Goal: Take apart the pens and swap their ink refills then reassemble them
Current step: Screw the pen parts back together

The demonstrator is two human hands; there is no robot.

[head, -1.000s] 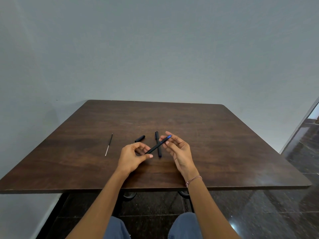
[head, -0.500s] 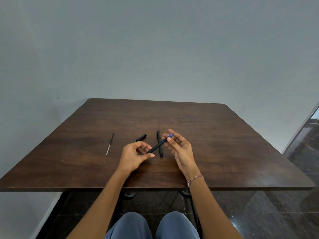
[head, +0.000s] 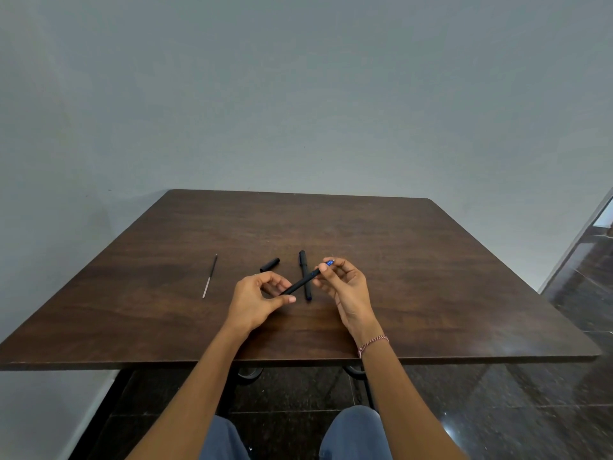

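Observation:
A black pen barrel (head: pixel 300 283) with a blue tip end (head: pixel 329 262) is held slanted above the table between both hands. My left hand (head: pixel 257 302) grips its lower end and my right hand (head: pixel 346 288) pinches it near the blue tip. Under it a second black pen (head: pixel 304 273) lies on the dark wooden table (head: pixel 431 277), pointing away from me. A black pen cap (head: pixel 269 264) lies to the left of that pen. Further left rests a thin loose ink refill (head: pixel 210 275).
The table's near edge (head: pixel 132 362) runs just in front of my forearms. A grey wall stands behind the table and at the left. Dark glossy floor (head: pixel 547 410) shows to the right and below, and my knees sit under the table.
My right-hand fingers have curled in and closed around the barrel near the blue tip. The left hand keeps its grip on the lower end. Nothing on the table has moved.

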